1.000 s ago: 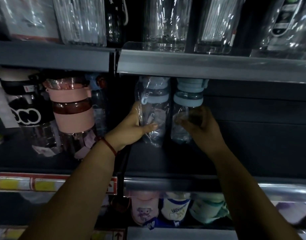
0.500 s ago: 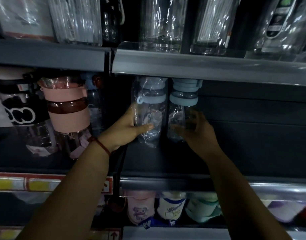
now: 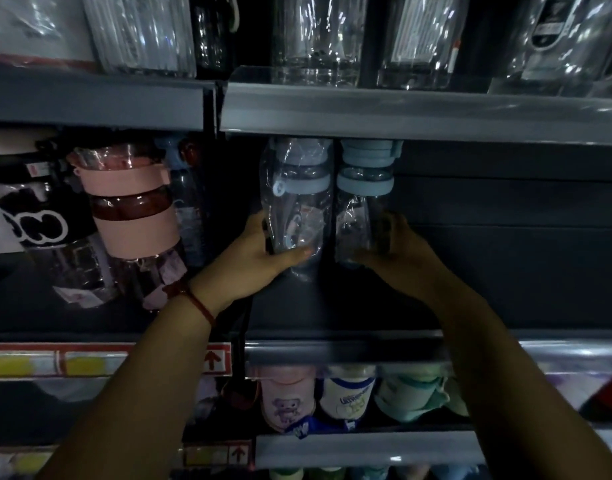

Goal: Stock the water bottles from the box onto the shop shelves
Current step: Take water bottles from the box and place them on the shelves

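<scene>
Presently one wrapped bottle (image 3: 297, 209) is gripped by the left hand (image 3: 259, 261), a second bottle (image 3: 360, 216) by the right hand (image 3: 401, 258), over the shelf (image 3: 332, 306) below them; either could be dropped if the slick wrapping (image 3: 290, 157) slides.

At frame centre, the left bottle (image 3: 297, 216) and right bottle (image 3: 361, 209) are side by side, nearly touching, in the bay of the middle shelf (image 3: 349, 351). Their tops are just under the upper shelf (image 3: 401, 112). The left grip (image 3: 252, 265) wraps the left bottle from its left and the right grip (image 3: 401, 251) wraps the right bottle from its right. Tumblers (image 3: 135, 209) stand at mid-left, and cups (image 3: 349, 396) sit below at bottom centre.
</scene>
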The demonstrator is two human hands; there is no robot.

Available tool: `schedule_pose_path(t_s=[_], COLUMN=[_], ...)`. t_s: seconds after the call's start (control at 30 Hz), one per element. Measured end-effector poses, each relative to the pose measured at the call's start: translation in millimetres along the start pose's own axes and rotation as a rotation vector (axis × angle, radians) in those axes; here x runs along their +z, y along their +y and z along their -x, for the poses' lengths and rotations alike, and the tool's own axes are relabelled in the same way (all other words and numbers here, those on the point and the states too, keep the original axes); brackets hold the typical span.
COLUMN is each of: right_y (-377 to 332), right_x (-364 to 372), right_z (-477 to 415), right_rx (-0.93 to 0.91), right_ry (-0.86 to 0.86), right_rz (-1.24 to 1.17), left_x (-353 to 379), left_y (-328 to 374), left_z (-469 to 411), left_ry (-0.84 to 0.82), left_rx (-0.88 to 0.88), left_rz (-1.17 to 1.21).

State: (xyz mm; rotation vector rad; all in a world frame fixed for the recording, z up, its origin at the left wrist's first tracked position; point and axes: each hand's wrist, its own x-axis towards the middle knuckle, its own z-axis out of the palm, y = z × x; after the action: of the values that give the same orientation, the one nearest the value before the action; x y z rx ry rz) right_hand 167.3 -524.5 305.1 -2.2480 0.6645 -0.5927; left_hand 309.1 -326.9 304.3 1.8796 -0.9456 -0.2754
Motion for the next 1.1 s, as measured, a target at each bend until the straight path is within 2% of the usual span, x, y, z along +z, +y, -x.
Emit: schedule_pose_path(t_s=[0.17,0.3,0.4,0.47,0.57,0.67,0.73,0.87,1.0,1.1], right_y=[-7,-3,0,5,29,79,123,224,301,339], right_x=[-6,-10,-12,-15,-20,-28,-36,-60,-86,-108], right_z=[30,66,102,133,191,258,305,413,514,570], right_rx=[-0.039,-0.118,-0.235,-0.310,-0.342,-0.314,-0.263,-0.085,0.291,0.537], right_ry=[0.074,0.175,0.226,0.220,0.126,0.106,0.132,0.156,0.124,0.150], right_rz=[0.180,0.198,0.087,-0.025,-0.162,-0.064,0.074,0.400,0.534,0.554], left_x=[1,13,27,44,82,137,182,289,394,456], left_y=[-5,-6,3,12,18,9,1,-15,-9,8], left_z=[36,73,107,140,200,251,280,334,386,404], left_ry=[0.178,0.267,0.322,0.331,0.274,0.192,0.136,-0.016,-0.187,-0.358], left_rx=[-0.046,0.161,0.316,0.362,0.339,0.291,0.260,0.317,0.205,0.276], left_rz=[-0.176,-0.233,-0.229,-0.169,-0.094,-0.153,-0.239,-0.524,-0.630,-0.686])
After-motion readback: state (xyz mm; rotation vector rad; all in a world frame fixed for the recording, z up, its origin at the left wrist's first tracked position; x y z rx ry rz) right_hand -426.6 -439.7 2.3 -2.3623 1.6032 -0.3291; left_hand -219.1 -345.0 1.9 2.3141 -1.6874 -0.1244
